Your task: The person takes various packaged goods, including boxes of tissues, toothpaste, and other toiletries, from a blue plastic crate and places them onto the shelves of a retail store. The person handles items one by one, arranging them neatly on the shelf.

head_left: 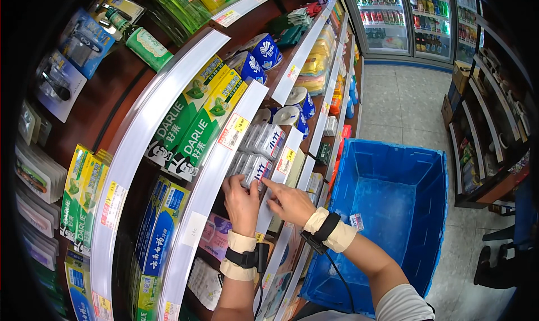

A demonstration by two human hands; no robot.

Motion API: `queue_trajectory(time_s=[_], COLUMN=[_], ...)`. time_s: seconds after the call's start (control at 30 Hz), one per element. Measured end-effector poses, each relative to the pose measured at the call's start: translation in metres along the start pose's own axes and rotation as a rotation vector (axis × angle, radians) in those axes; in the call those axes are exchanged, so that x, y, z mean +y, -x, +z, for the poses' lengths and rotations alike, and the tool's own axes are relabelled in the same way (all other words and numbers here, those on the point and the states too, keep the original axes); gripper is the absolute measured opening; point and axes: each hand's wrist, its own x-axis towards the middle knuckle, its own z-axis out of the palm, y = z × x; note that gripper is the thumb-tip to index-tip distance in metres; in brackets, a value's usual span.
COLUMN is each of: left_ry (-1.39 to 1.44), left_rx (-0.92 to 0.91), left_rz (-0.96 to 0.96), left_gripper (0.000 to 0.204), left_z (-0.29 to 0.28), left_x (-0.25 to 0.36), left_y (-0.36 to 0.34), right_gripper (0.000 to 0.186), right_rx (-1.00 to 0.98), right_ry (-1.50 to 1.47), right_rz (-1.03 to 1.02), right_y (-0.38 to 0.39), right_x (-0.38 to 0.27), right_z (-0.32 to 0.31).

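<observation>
On a middle shelf stand several small packs in white and clear wrap with blue and red print, in short rows. My left hand [242, 205] is at the nearest pack [255, 170], its thumb and fingers closed about the near end. From the right, my right hand [289, 202] reaches toward the same pack, index finger stretched out with its tip at the pack's corner, the other fingers partly bent. It appears to hold nothing. The packs hide some of the left fingertips. A small pack [356, 221] lies inside the blue crate [387, 259] to my right.
Green and yellow toothpaste boxes [196, 119] line the shelf on the left. White price rails [224, 144] jut out along the shelf edges. Toilet rolls [287, 115] stand beyond the packs. Drinks coolers [382, 18] are at the back, another shelf unit [488, 119] at the right.
</observation>
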Motion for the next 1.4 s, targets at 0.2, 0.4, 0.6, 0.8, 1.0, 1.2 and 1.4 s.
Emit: queue_trajectory(time_s=[0.2,0.4,0.6,0.8,1.0,1.2,1.4], left_ry=[0.075,0.234,0.306,0.303,0.294,0.331,0.527], left_rx=[0.121,0.021,-0.359,-0.573,-0.596,-0.607,-0.666], left_rz=[0.079,0.117,0.200,0.167,0.195,0.192,0.057], left_gripper=[0.037,0.037,0.023,0.021,0.020,0.023,0.041], left_z=[0.000,-0.026,-0.016,-0.009,-0.009,-0.009,0.009], left_x=[-0.018,0.023,0.016,0.002,-0.001,0.001,0.007], left_y=[0.011,0.059,0.124,0.152,0.157,0.157,0.164], right_gripper=[0.041,0.030,0.059,0.086,0.077,0.072,0.058], right_rx=[0.091,0.370,-0.403,-0.897,-0.910,-0.856,-0.314], right_ry=[-0.126,-0.155,0.252,0.159,0.221,0.034,-0.513], right_rz=[0.010,0.510,1.066,0.788,0.823,0.887,1.088], right_y=[0.015,0.115,0.262,0.287,0.279,0.267,0.238], right_x=[0.008,0.129,0.256,0.218,0.201,0.201,0.187], right_z=[-0.001,-0.031,0.010,0.097,0.133,0.092,-0.007])
